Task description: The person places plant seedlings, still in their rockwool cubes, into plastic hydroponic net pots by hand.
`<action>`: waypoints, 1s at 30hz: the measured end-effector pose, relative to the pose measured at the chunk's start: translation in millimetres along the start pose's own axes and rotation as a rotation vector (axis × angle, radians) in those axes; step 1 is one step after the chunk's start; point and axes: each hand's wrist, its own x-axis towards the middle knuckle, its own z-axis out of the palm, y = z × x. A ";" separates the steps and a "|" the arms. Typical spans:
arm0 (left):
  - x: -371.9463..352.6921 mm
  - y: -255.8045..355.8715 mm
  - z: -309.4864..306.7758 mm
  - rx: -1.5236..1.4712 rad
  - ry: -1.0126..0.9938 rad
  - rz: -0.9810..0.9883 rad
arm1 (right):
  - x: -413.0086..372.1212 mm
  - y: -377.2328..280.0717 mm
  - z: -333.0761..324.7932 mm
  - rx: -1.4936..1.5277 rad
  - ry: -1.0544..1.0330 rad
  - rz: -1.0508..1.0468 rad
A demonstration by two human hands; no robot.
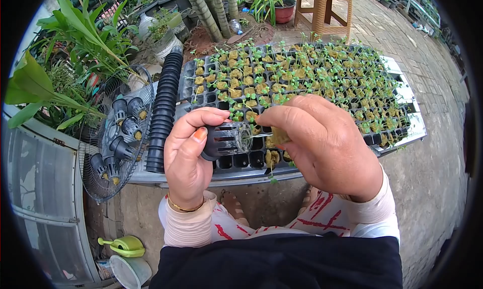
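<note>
My left hand (pixel 188 150) grips a black slotted net pot (pixel 225 139), tipped on its side with its bottom end toward the right. From that end a pale thin stem runs across to my right hand (pixel 322 143). The fingers there pinch a seedling plug (pixel 279 136), a yellowish-brown spongy piece partly hidden by the fingertips. Behind both hands lies a black seedling tray (pixel 241 160), filled with small green sprouts in similar plugs. Several cells along its near edge show no plug.
A long stack of nested black net pots (pixel 165 108) lies left of the tray. Beside it, a wire fan-guard basket (pixel 90 181) holds several filled net pots. A green watering can (pixel 126 245) and a pale bucket (pixel 132 271) stand below left. A woven-pattern stool (pixel 322 10) is behind.
</note>
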 end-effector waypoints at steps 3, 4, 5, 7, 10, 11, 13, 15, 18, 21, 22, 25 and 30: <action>-0.6 0.6 1.9 0.032 0.004 -0.008 | 0.0 2.8 0.9 0.143 0.011 0.013; -0.7 0.6 2.7 0.039 -0.001 -0.001 | -0.3 5.0 2.6 0.170 0.014 -0.015; -0.7 0.6 3.0 0.045 -0.006 0.006 | -0.3 6.7 4.0 0.196 0.017 -0.044; -0.3 0.2 2.7 0.076 -0.015 0.020 | 0.4 8.1 5.8 0.219 0.029 -0.043; -0.9 1.0 5.6 0.072 -0.016 0.021 | 1.9 9.6 7.2 0.272 0.048 -0.035; -1.0 1.2 7.5 0.036 -0.008 0.010 | 2.2 10.1 7.5 0.301 0.056 -0.029; -0.7 0.5 10.0 0.044 -0.006 0.016 | 2.7 10.5 8.7 0.298 0.067 -0.036; 0.0 0.2 10.5 0.053 -0.005 0.022 | 3.3 9.3 9.9 0.295 0.079 -0.044; 0.3 0.1 11.1 0.119 -0.021 0.056 | 3.5 6.4 10.2 0.317 0.112 0.017; -0.4 -0.6 14.2 0.105 0.009 0.080 | 4.1 8.0 10.1 0.345 0.074 0.032; -0.7 -1.3 14.7 0.114 0.029 0.093 | 4.0 9.4 11.8 0.363 0.081 0.034; 0.6 -0.8 20.2 0.098 0.079 0.109 | 3.9 12.8 18.5 0.411 0.109 0.055; 17.8 -3.7 21.8 0.196 0.103 0.225 | 8.9 17.7 19.6 0.439 0.169 0.090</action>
